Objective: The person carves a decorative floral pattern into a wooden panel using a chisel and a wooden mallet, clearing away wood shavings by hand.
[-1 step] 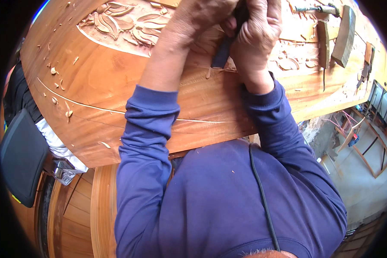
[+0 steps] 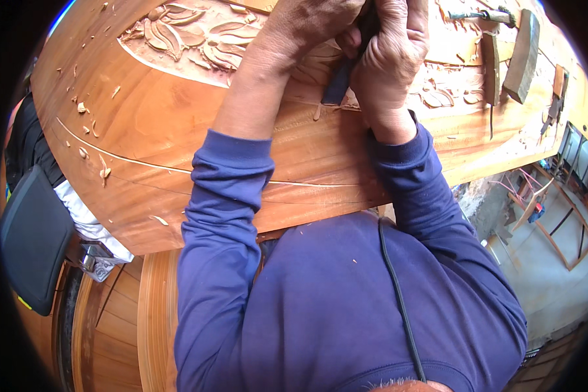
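Dark tool [image 2: 338, 86], upper centre of frame: probably stiff, fairly light, best gripped round middle. Right hand [image 2: 392, 62] wrapped round it; left hand [image 2: 307, 26] alongside, grip can't tell.

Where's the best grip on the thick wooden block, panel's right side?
Probably mid-length, right hand coming from above and the right. The thick wooden block is long and narrow, so the grip would close across its width; a wooden-handled tool lies close along its left, while its right side has more room.
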A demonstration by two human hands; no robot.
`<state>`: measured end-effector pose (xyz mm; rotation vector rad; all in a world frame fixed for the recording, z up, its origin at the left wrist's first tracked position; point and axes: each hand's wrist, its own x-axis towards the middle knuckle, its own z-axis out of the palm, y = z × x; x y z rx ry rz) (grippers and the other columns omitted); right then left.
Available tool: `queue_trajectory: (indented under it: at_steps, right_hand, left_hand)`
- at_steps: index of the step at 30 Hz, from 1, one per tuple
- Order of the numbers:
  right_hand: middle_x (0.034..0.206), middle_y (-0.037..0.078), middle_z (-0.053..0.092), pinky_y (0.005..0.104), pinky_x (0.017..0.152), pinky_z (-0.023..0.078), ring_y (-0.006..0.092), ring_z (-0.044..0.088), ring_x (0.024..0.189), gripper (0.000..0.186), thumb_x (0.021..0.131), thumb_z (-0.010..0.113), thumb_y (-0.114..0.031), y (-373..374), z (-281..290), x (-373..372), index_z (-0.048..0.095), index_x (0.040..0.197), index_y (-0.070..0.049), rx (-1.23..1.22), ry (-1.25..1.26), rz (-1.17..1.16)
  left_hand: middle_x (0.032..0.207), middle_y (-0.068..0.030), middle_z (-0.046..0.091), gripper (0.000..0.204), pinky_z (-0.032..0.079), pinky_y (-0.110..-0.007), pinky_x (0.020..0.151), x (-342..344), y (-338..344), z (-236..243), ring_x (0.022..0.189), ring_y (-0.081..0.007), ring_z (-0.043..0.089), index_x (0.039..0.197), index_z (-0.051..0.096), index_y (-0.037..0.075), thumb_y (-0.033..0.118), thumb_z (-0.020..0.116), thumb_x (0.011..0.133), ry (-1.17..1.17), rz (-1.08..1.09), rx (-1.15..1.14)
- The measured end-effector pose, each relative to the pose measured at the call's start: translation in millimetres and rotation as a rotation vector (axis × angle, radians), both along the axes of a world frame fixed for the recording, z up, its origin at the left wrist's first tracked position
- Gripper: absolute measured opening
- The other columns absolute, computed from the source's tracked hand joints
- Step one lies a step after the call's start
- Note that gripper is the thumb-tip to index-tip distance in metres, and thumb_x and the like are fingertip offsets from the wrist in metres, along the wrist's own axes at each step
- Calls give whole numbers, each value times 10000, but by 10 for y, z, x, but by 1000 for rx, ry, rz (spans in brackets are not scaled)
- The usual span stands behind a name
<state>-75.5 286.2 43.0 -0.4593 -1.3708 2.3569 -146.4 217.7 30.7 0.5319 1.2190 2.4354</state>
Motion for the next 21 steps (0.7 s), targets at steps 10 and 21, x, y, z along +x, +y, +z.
queue_trajectory:
  at_steps: [10,21]
  right_hand:
    - [745,-5,485,191,361,306,55,400,433,263,1120,479,-362,240,392,127,533,1052,-114,-150,-43,184]
    - [726,-31,499,202,418,332,41,423,498,159,1111,513,-196,203,71,-44,564,1210,-83,63,58,165]
  left_hand:
    - [1091,-89,646,697,542,-285,773,105,-216,183,928,-135,642,1573,414,63,557,449,1083,349,257,-208]
    - [1503,-157,543,558,372,-344,1160,-27,-17,-41,1402,-234,484,1524,466,-5,383,449,1123,476,233,-119]
